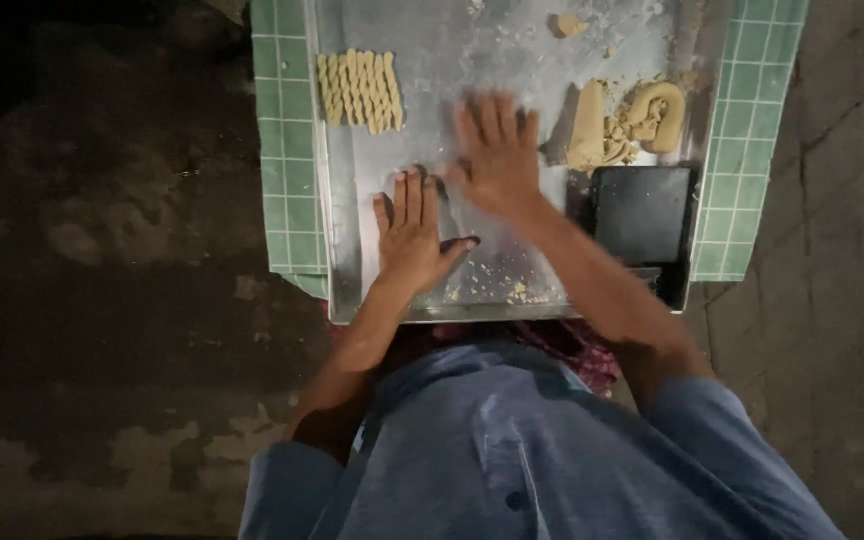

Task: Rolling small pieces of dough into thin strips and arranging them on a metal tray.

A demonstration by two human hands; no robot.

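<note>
Row of pale twisted dough sticks [360, 90] lay at 11 o'clock of the left hand [410, 235], well apart. Left hand flat, fingers spread, palm down on the flour-dusted metal tray [512, 40]. Right hand [497, 160] blurred, also open and flat, grasping nothing. Beige dough lump [627, 125] sat at 3 o'clock of it, near; black square block [642, 213] at 4 o'clock.

Dull, flour-dusted sheet-metal tray [422, 60], matt beige twisted dough sticks [360, 90], glossy green tiled table [287, 150], rough concrete floor [102, 300].
</note>
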